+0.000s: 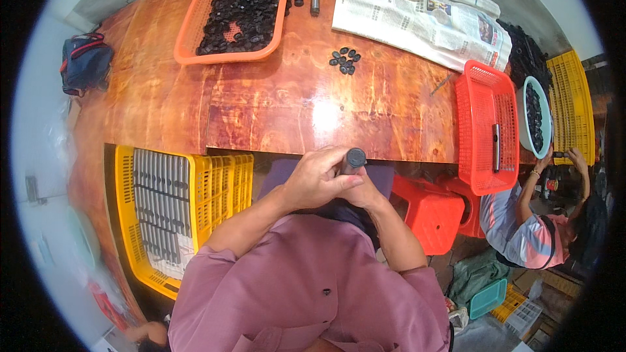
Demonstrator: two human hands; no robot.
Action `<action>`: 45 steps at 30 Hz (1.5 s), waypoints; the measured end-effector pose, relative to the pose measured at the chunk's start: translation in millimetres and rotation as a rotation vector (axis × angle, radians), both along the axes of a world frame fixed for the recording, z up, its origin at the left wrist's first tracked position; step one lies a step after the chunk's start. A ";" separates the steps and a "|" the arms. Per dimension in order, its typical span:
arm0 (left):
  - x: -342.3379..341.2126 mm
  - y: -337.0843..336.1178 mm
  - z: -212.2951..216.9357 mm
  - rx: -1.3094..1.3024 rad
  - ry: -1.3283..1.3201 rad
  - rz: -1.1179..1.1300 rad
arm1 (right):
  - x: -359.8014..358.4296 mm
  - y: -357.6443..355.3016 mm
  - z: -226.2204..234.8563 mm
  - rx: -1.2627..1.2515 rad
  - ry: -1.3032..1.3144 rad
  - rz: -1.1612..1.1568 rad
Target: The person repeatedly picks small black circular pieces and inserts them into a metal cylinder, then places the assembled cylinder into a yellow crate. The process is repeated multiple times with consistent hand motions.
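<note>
In front of my chest, at the table's near edge, I hold an upright tube with a round black cap (355,158) facing up. My left hand (318,175) is closed, its fingers and thumb against the side of the tube just under the cap. Below it my right hand (362,194) is wrapped round the tube; its fingers are mostly hidden. Ahead on the wooden table (274,114) lies a cluster of small black caps (344,60). Farther back a short silver tube (315,4) stands beside a single black ring-shaped piece (298,1).
An orange basket (186,39) of black caps stands far left. A yellow crate (222,189) at my left holds rows of silver tubes (160,186). Newspapers (417,16) lie far right, near a red basket (486,98) holding one tube. A co-worker (544,228) works beside a bowl (527,124).
</note>
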State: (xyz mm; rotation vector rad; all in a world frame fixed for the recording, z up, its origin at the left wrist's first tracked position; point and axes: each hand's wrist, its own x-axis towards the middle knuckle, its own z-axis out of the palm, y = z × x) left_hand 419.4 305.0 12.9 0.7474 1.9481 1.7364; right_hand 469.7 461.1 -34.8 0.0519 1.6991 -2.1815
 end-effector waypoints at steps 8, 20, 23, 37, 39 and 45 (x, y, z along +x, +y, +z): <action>-8.1 1.1 2.0 0.054 -0.028 -0.076 | -7.1 13.2 -6.7 -0.046 0.090 0.121; -16.4 3.7 -22.4 0.469 -0.523 -0.026 | -3.6 21.2 18.1 0.046 0.047 -0.001; -14.8 2.5 -31.4 0.351 -0.342 -0.023 | -2.1 25.2 18.8 0.064 0.031 0.040; -5.0 -4.3 -26.6 0.044 0.342 0.080 | -3.6 21.5 -6.4 0.177 0.192 0.031; -5.4 -3.7 -25.7 0.056 0.369 0.081 | -4.0 20.4 -2.1 0.171 0.201 0.014; -6.5 2.3 -23.6 0.076 0.366 0.097 | -5.1 18.7 -5.3 0.130 0.169 -0.024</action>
